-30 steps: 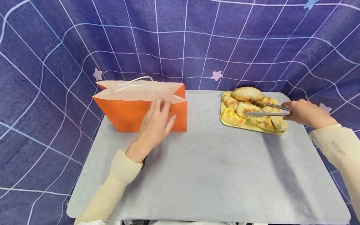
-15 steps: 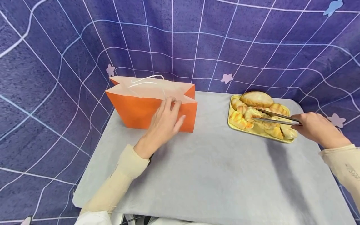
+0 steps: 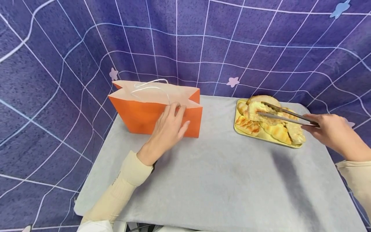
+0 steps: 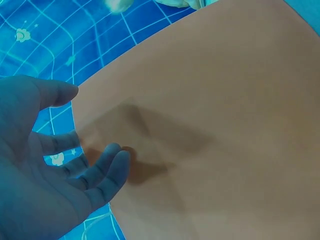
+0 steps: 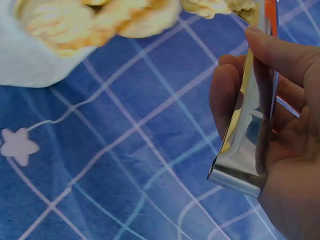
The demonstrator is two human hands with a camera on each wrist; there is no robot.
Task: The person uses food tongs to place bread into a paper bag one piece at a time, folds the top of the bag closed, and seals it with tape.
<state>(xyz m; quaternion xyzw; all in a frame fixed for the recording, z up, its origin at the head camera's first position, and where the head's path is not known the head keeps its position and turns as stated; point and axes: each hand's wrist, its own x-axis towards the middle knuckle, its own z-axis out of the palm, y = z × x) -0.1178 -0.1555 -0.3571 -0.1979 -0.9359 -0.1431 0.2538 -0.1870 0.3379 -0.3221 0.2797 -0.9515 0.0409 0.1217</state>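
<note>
Right hand (image 3: 337, 133) is working over on the far side now, fingers wrapped firmly round metal tongs (image 3: 285, 119); their tips are at a pale bread piece (image 3: 254, 111), seemingly nipping it, though whether it is clear of the pile cannot be told; the rest of the bread lies heaped in the yellow tray (image 3: 261, 138), towards the right of the grey table (image 3: 226, 177)!

Across to the left hand (image 3: 169, 127), up at the front rim of the orange paper bag (image 3: 145, 117); thumb held apart, fingers bent, and whether they grip the paper cannot be told; the bag stands upright, its mouth spread, white handles (image 3: 150, 87) up.

So how far along? The bag is already spread, the tongs are in hand and at the bread; by the look of that full tray, this is early, with most of the pieces left to deal with; the bag's floor is hidden, so nobody can say what it holds.

Any lettering? Small print on the left sleeve (image 3: 117, 178), too tiny to read; no brand shows on bag, tongs or tray.
</note>
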